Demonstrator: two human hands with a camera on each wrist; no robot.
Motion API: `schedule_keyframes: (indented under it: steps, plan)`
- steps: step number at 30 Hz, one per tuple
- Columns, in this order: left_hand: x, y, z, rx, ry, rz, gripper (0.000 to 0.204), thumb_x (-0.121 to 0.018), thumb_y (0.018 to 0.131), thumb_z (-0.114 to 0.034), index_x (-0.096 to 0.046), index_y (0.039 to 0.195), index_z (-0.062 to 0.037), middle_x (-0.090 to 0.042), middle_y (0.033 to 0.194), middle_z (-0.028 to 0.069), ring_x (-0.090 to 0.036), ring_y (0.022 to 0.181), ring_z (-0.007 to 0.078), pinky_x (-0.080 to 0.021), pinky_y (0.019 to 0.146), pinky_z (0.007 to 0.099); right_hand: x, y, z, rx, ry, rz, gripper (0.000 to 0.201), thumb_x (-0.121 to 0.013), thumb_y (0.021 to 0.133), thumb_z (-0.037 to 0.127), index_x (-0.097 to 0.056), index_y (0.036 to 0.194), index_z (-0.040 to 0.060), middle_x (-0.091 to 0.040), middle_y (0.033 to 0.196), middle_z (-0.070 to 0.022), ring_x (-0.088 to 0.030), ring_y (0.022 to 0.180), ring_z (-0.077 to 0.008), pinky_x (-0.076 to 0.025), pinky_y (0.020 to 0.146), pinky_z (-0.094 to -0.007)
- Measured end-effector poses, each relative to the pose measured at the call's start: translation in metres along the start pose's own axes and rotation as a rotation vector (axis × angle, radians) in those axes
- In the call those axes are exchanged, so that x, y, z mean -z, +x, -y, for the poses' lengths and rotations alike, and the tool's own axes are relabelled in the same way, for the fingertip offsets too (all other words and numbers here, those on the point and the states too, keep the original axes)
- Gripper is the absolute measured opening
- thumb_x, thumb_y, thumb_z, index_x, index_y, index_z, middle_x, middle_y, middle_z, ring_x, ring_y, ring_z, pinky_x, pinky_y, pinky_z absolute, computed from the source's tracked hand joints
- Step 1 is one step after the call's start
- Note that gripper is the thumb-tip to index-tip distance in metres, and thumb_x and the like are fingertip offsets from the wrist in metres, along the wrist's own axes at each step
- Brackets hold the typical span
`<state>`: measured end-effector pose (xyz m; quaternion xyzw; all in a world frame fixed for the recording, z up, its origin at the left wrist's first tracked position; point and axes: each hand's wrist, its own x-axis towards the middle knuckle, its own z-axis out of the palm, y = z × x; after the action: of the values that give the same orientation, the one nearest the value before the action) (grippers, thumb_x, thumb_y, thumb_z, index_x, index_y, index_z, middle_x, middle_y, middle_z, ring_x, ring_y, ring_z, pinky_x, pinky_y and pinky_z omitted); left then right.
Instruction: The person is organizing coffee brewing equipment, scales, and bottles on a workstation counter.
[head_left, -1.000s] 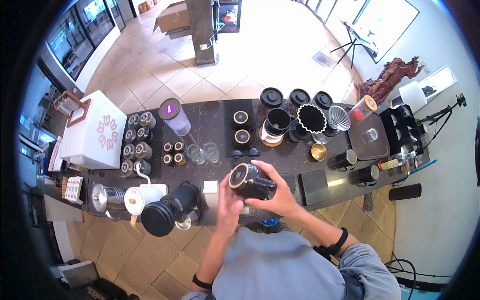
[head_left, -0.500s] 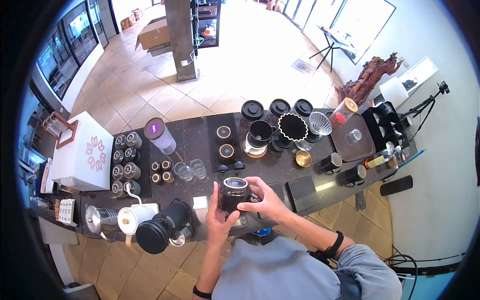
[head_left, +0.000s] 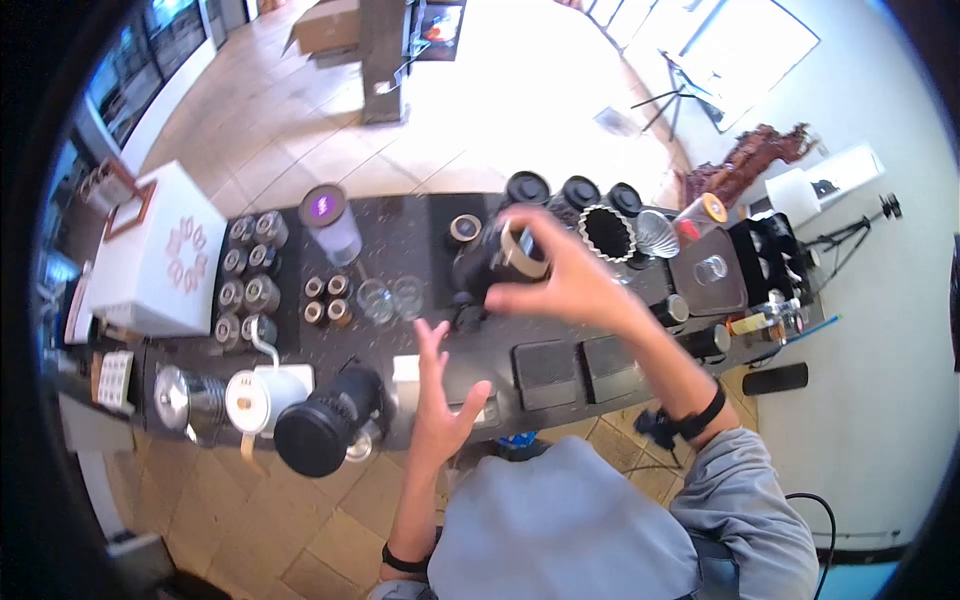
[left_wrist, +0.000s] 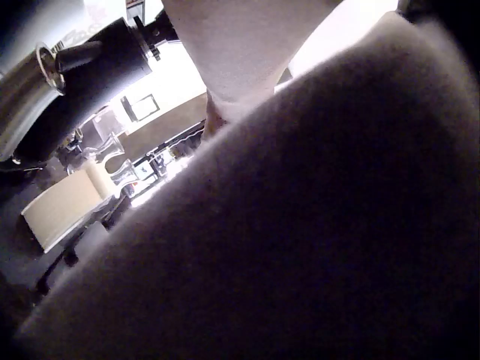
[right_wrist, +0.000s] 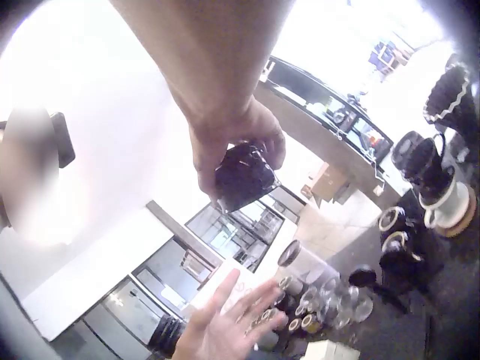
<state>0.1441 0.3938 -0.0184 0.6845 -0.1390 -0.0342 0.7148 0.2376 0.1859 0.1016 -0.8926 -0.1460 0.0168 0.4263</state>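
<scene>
My right hand (head_left: 575,275) grips a black mug (head_left: 478,265) above the far half of the counter, blurred in the head view. From the right wrist view, the fingers of the right hand (right_wrist: 238,139) wrap round the dark mug (right_wrist: 244,178). The left hand (head_left: 440,405) is raised near the counter's front edge, fingers spread and holding nothing; its palm also shows in the right wrist view (right_wrist: 225,326). Beyond the held mug stands an upturned dark cup (head_left: 464,229). A dark surface hides most of the left wrist view.
Left of the hands are a black grinder (head_left: 330,420), a white kettle (head_left: 262,402), glasses (head_left: 376,300) and small jars (head_left: 338,312). To the right lie two dark flat pads (head_left: 545,375), a tray (head_left: 708,272) and black mugs (head_left: 707,342). Lidded canisters (head_left: 527,189) line the back.
Both hands held the mug before; now the left hand is off it. The right hand has raised the mug and carried it forward, away from the body.
</scene>
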Motion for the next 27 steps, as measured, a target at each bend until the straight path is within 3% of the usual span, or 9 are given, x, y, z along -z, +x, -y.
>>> schedule_keyframes:
  steps: [3,5,10,13,17,22,27]
  plan:
    - [0.009,-0.013,0.005,0.012,0.030,0.069,0.079,-0.064,0.088,-0.018,-0.021,0.153,-0.0040,-0.039,0.146,0.0167,-0.039,0.137,0.0269,-0.036,0.109,0.0453,0.012,0.065,0.001,-0.030,-0.047,-0.125,0.084,-0.083,0.067,0.042,-0.048,0.128,-0.0043,-0.056,0.120,-0.0271,-0.054,0.117,-0.0342,-0.041,0.102,-0.0410]
    - [0.012,-0.023,0.005,0.058,-0.005,0.089,0.072,-0.063,0.089,-0.015,-0.028,0.151,-0.0042,-0.045,0.141,0.0154,-0.044,0.132,0.0255,-0.040,0.106,0.0429,0.004,0.116,-0.027,0.029,-0.260,-0.236,0.088,-0.083,0.066,0.042,-0.046,0.130,-0.0059,-0.056,0.120,-0.0291,-0.051,0.118,-0.0371,-0.041,0.101,-0.0431]
    - [0.016,-0.047,0.003,0.185,-0.090,0.133,0.057,-0.061,0.089,-0.009,-0.043,0.143,-0.0052,-0.060,0.125,0.0122,-0.056,0.118,0.0215,-0.048,0.097,0.0371,-0.042,0.212,-0.111,-0.056,-0.492,-0.231,0.086,-0.082,0.065,0.038,-0.046,0.130,-0.0057,-0.055,0.121,-0.0321,-0.048,0.119,-0.0426,-0.042,0.101,-0.0458]
    - [0.023,-0.062,0.008,0.234,-0.099,0.136,0.056,-0.062,0.089,-0.009,-0.044,0.142,-0.0050,-0.062,0.123,0.0124,-0.057,0.117,0.0209,-0.048,0.096,0.0366,-0.069,0.233,-0.152,-0.235,-0.579,-0.108,0.086,-0.083,0.064,0.033,-0.045,0.130,-0.0071,-0.052,0.126,-0.0339,-0.045,0.124,-0.0464,-0.041,0.104,-0.0480]
    - [0.037,-0.078,0.009,0.315,-0.119,0.091,0.056,-0.062,0.088,-0.009,-0.045,0.142,-0.0046,-0.064,0.120,0.0125,-0.060,0.114,0.0214,-0.048,0.096,0.0360,-0.098,0.242,-0.199,-0.338,-0.593,-0.058,0.089,-0.085,0.064,0.030,-0.042,0.132,-0.0072,-0.049,0.131,-0.0333,-0.043,0.127,-0.0471,-0.040,0.106,-0.0483]
    - [0.045,-0.084,0.009,0.361,-0.092,0.027,0.055,-0.064,0.086,-0.005,-0.049,0.139,-0.0058,-0.065,0.117,0.0082,-0.061,0.108,0.0189,-0.048,0.092,0.0324,-0.117,0.248,-0.227,-0.460,-0.616,0.004,0.095,-0.087,0.065,0.029,-0.036,0.137,-0.0067,-0.046,0.135,-0.0325,-0.040,0.129,-0.0473,-0.038,0.109,-0.0484]
    - [0.047,-0.086,0.012,0.397,-0.110,0.055,0.055,-0.063,0.087,-0.008,-0.048,0.139,-0.0062,-0.064,0.119,0.0126,-0.061,0.110,0.0220,-0.047,0.097,0.0368,-0.125,0.250,-0.245,-0.537,-0.602,0.080,0.098,-0.086,0.063,0.035,-0.037,0.137,-0.0081,-0.048,0.134,-0.0317,-0.043,0.128,-0.0460,-0.038,0.108,-0.0472]
